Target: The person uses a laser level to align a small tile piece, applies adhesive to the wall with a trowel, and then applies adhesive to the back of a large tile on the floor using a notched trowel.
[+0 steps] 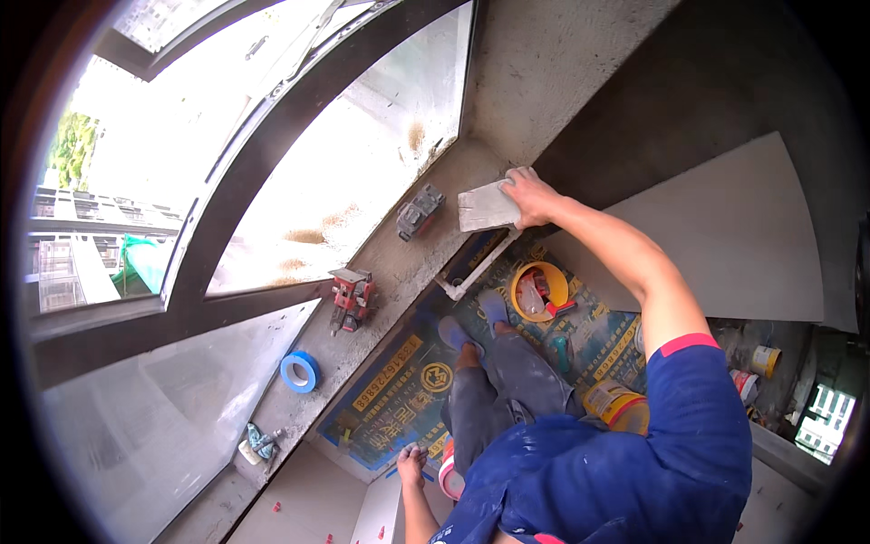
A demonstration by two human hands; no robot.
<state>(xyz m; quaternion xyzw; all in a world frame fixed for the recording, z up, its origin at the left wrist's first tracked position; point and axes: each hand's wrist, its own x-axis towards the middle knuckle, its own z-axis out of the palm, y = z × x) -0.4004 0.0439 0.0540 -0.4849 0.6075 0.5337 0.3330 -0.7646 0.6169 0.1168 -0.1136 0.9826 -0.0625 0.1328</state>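
My right hand reaches out to the window ledge and is closed on the end of a pale grey, dusty block. Whether the block rests on the ledge or is lifted off it, I cannot tell. Left of it on the ledge sits a dark grey boxy tool part. My left hand is low near my left side, its fingers curled in. Anything inside those fingers is hidden. Beside it stands a red and white bucket, partly covered by my body.
Along the ledge lie a red and grey tool, a blue tape roll and a teal cloth. A yellow bucket holding things stands by my feet. To the right leans a large pale panel. A white pipe juts below the ledge.
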